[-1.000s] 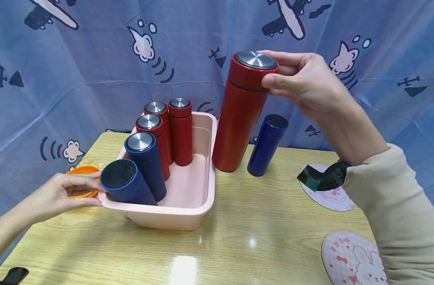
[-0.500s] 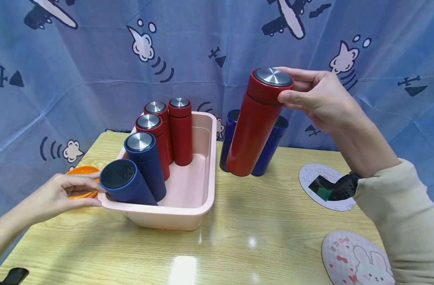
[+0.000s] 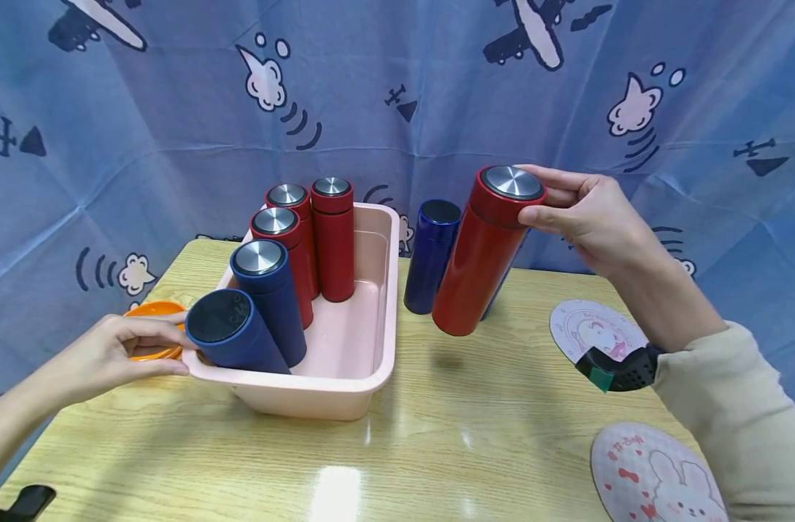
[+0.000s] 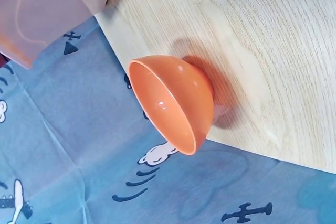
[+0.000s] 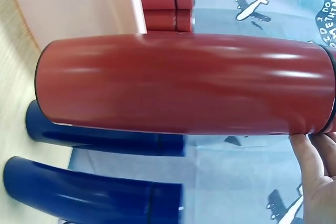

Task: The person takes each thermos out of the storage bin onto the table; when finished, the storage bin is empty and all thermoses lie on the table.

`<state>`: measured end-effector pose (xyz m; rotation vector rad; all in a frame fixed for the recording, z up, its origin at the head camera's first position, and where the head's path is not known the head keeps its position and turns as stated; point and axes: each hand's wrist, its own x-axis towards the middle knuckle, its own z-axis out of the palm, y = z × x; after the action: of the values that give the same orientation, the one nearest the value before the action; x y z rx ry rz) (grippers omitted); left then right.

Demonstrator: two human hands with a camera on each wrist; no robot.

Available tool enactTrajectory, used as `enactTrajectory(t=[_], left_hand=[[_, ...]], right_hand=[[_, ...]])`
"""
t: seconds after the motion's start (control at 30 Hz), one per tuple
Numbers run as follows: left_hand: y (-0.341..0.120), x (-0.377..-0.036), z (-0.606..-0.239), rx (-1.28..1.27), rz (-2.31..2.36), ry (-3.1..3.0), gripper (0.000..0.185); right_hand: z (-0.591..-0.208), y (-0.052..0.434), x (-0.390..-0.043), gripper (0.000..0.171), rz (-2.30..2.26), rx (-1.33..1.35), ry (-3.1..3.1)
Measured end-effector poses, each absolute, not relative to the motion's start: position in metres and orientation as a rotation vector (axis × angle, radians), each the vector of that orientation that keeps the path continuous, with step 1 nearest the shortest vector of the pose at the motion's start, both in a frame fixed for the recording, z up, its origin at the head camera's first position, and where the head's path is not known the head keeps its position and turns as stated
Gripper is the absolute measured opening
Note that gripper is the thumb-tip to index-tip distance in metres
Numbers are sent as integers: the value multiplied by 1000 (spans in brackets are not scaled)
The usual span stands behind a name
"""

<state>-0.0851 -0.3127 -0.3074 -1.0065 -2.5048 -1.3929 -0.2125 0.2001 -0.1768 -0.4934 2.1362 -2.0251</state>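
Note:
My right hand (image 3: 596,217) grips a red thermos flask (image 3: 479,268) by its upper end, under the silver-topped lid. The flask leans, its base close over the table, with a shadow below it. Behind it stand two blue flasks; one blue flask (image 3: 430,254) shows to its left, the other is mostly hidden in the head view. At the left, my left hand (image 3: 120,355) holds the near left corner of a pink bin (image 3: 332,384) between thumb and fingers. The bin contains several flasks: red flasks (image 3: 335,254) at the back, blue flasks (image 3: 270,304) at the front.
An orange bowl (image 4: 199,93) sits on the wooden table (image 3: 410,449) beyond my left hand. Two round patterned mats lie at the right, a farther mat (image 3: 577,326) and a nearer rabbit mat (image 3: 658,471). A blue curtain (image 3: 397,87) hangs behind the table.
My right hand has carried the red flask right and down, away from the bin's right side. The left blue flask behind it has come into view. My left hand has kept its place.

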Motion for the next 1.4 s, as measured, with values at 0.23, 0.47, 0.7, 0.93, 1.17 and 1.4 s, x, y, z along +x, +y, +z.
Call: enactTrajectory(t=[0.23,0.47,0.7,0.93,1.17,1.4], left_hand=[[-313,-85,-307,-987,-1383,-2513,47],[-313,-85,-309,-979,-1342,-2506,47],[-313,-85,-311,-1004,-1314,-2478,49],[-313,-85,-310,-991,-1347,-2488,46],[-313,-82,-309,-933,-1307,-2529,44],[-312,-83,-309,-920,-1282,-2530,47]], right_hand=[[-198,200,-213,52,-2004,-488,2129],[-220,199,-216,57,-1979,-497,2111],[-237,200,-218,65,-1963,-457,2063],[-254,194,-220,68,-1897,-406,2101],[-265,183,-221,69,-1889,-368,2124],[-271,178,-223,70,-1881,-312,2146]])
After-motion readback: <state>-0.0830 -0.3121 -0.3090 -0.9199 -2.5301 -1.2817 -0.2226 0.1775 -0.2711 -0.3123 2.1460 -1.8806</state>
